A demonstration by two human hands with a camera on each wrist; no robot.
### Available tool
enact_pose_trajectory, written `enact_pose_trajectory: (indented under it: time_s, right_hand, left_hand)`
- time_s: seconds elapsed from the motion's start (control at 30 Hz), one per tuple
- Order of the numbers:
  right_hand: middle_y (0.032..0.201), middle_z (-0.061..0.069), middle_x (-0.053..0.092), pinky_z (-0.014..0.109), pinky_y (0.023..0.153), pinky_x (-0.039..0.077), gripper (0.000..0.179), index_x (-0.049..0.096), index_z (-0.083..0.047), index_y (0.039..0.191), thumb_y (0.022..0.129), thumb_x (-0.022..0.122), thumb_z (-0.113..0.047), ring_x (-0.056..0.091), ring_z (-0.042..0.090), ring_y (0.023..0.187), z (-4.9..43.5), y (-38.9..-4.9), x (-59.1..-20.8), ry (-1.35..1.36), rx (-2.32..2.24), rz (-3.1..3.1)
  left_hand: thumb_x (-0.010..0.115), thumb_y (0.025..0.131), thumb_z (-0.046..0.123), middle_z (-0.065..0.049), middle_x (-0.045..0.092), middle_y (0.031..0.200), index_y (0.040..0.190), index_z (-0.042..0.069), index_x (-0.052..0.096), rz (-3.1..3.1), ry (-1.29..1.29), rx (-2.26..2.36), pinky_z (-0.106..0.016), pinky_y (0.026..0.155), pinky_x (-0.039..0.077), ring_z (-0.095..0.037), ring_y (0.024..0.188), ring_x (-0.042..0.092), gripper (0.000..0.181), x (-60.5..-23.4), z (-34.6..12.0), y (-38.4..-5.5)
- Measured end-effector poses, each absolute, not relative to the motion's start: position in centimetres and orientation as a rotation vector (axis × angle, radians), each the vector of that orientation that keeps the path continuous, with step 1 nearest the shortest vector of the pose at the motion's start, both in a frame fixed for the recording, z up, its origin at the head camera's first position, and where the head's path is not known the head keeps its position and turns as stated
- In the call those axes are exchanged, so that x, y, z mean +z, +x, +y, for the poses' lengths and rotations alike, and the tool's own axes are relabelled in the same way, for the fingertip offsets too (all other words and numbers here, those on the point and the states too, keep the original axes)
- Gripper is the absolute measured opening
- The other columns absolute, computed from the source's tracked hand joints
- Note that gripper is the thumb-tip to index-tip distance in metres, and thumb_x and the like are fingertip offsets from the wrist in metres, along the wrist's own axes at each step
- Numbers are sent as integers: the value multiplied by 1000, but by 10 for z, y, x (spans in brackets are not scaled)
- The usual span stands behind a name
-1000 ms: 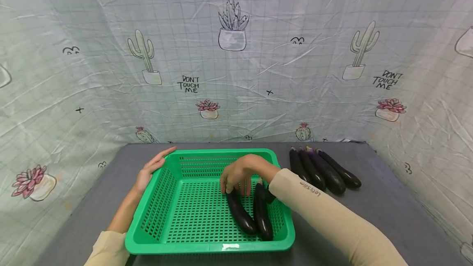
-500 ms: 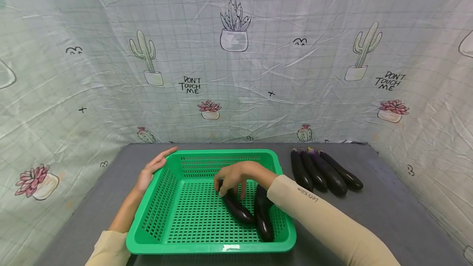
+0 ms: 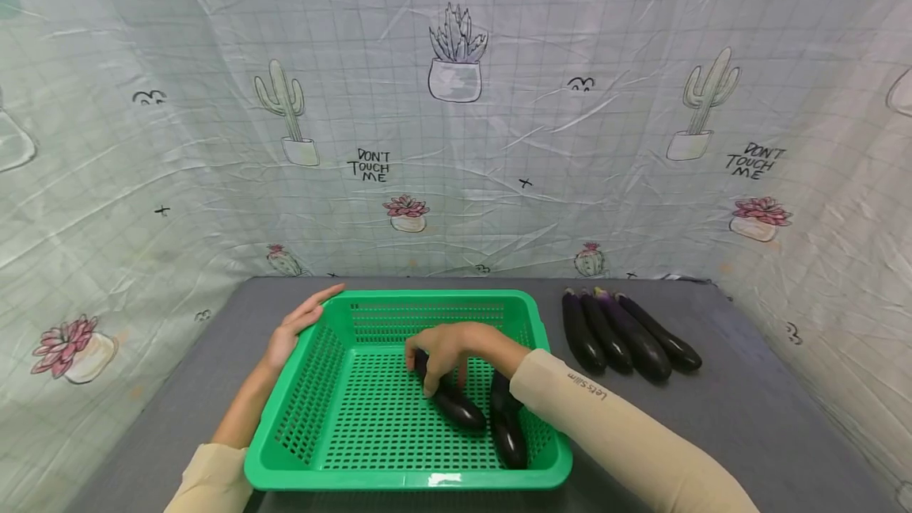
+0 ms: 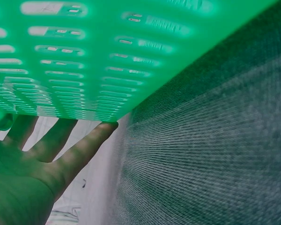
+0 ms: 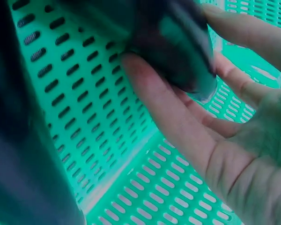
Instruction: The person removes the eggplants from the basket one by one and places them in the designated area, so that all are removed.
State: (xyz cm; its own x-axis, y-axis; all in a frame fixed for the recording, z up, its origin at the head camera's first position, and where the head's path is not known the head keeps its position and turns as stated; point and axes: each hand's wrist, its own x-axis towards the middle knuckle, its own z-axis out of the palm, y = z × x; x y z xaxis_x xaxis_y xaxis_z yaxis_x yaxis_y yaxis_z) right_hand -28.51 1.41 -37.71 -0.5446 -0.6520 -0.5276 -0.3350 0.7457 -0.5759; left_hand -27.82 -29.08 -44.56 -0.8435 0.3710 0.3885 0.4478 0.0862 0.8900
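A green slotted plastic basket (image 3: 342, 480) stands on the grey surface in front of me. My right hand (image 3: 459, 345) reaches into it and grips one end of a dark, glossy eggplant (image 3: 463, 413). In the right wrist view the thumb and fingers hold that eggplant (image 5: 182, 51) from both sides. Beside it, along the basket's right wall, lies another eggplant (image 3: 508, 434), its upper part partly hidden by the right wrist. My left hand (image 3: 288, 335) rests against the outside of the basket's left wall, and in the left wrist view its fingers (image 4: 86, 147) are extended.
Several more eggplants (image 3: 639, 339) lie side by side on the grey cloth-covered table (image 3: 741, 426), right of the basket. Behind the table hangs a pale curtain (image 3: 499, 141) printed with potted cacti; it also runs along both sides.
My right hand has moved left and a little toward me inside the basket, shifting the gripped eggplant leftward and away from the other one. The left hand stays at the basket's left side.
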Motion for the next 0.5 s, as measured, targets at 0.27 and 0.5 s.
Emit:
enact_pose_trajectory:
  time_s: [0.27, 0.5]
  right_hand:
    - [124, 4, 51, 44, 75, 64, 42, 61, -18, 126, 90, 80, -5, 63, 18, 90, 14, -285, -378, -742, -568, 2162]
    - [133, 5, 49, 48, 77, 64, 43, 60, -17, 127, 90, 78, -3, 63, 19, 90, 17, -287, -375, -769, -633, 2127]
  left_hand:
    - [22, 115, 13, 11, 33, 162, 162, -8, 19, -2248, -882, -2001, -14, 107, 43, 3, 139, 46, 52, -446, -291, -277]
    - [19, 114, 10, 17, 37, 157, 162, -8, 14, -2177, -948, -2132, -21, 103, 52, -8, 133, 58, 52, -446, -292, -280]
